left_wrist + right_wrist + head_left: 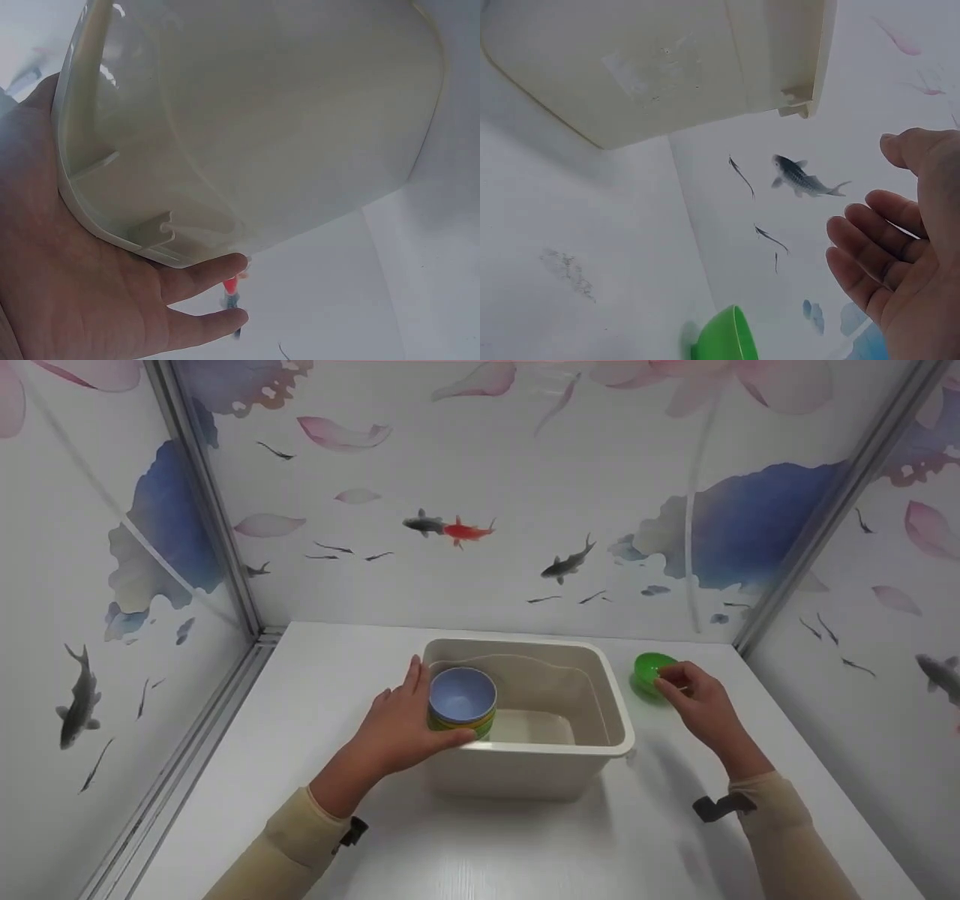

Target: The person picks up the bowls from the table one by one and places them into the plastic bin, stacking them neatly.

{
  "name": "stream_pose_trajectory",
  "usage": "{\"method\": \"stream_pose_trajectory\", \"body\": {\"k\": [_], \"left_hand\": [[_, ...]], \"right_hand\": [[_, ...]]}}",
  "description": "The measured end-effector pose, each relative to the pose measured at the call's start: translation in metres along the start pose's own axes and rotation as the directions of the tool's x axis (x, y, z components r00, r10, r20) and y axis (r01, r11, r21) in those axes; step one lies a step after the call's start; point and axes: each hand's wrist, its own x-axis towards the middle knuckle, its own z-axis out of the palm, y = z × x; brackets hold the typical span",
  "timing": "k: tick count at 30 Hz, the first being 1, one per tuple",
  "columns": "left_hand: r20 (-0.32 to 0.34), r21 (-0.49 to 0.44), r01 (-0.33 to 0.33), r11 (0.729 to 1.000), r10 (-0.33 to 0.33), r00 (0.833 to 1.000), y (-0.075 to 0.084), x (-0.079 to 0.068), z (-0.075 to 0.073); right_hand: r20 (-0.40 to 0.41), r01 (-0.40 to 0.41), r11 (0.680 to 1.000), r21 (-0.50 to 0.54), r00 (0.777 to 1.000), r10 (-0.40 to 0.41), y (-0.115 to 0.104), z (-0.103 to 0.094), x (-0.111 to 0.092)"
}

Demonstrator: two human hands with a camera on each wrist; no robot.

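Note:
A cream plastic basin [525, 772] stands on the white table. Inside it, at the left end, is a stack of bowls with a blue bowl [463, 695] on top and yellow and green edges below. My left hand [405, 727] rests against the basin's left rim, fingers spread and mostly straight; the left wrist view shows the palm [82, 277] along the outside of the rim. To the right of the basin sits a green bowl [646, 671]. Just above and beside it hovers my right hand [697, 701], fingers loosely bent and holding nothing; the right wrist view shows a gap between hand and green bowl [724, 337].
White panels printed with fish and petals [465, 532] enclose the table [480, 847] at the back and both sides. Metal frame posts [210, 502] stand at the back corners. A dark strap [724, 808] is on the right sleeve.

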Motion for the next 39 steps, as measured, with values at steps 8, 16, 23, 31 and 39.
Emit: {"method": "stream_pose_trajectory", "body": {"k": [8,16,23,31,39], "left_hand": [[-0.001,0.001,0.004,1.0,-0.004,1.0,0.001,0.0,0.0],[0.001,-0.001,-0.005,1.0,0.005,1.0,0.001,-0.001,0.0],[0.003,0.004,-0.002,1.0,0.002,1.0,0.003,-0.001,-0.001],[0.005,-0.001,-0.001,1.0,0.001,1.0,0.004,-0.001,-0.003],[0.004,-0.001,0.015,1.0,-0.015,1.0,0.005,-0.001,-0.002]], "right_hand": [[-0.008,0.026,0.993,-0.118,1.0,-0.027,0.013,0.006,0.001],[-0.048,-0.035,0.985,-0.17,0.998,0.027,0.047,0.009,0.01],[-0.084,-0.173,0.962,-0.209,0.984,0.158,0.085,0.013,0.025],[-0.069,-0.325,0.933,-0.157,0.946,0.318,0.119,0.021,0.04],[0.032,-0.481,0.877,-0.018,0.876,0.481,0.138,0.03,0.05]]}}
